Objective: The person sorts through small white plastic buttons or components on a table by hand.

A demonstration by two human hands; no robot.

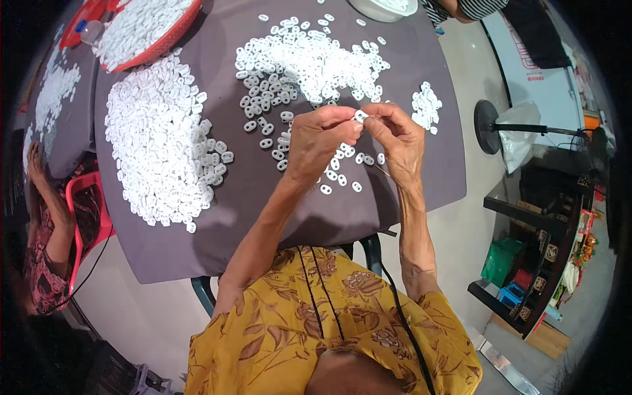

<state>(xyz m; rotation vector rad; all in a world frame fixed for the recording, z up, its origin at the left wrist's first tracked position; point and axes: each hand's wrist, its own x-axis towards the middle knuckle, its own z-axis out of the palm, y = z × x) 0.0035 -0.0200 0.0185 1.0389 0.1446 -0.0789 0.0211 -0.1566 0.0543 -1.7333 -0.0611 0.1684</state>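
Observation:
Between the fingertips of both hands is one small white oval plastic piece with two dark holes. My left hand pinches it from the left, thumb and forefinger together. My right hand grips its other side, fingers closed. A thin stick-like thing shows just under my right hand; what it is I cannot make out. Beyond my hands spreads a loose heap of the same white pieces, with several strays below my wrists. A larger dense pile lies to the left.
A red basket full of white pieces stands far left, a white bowl at the far edge. One small pile sits right on the grey-covered table. Other people are at the left and far right; a black stand is off the right edge.

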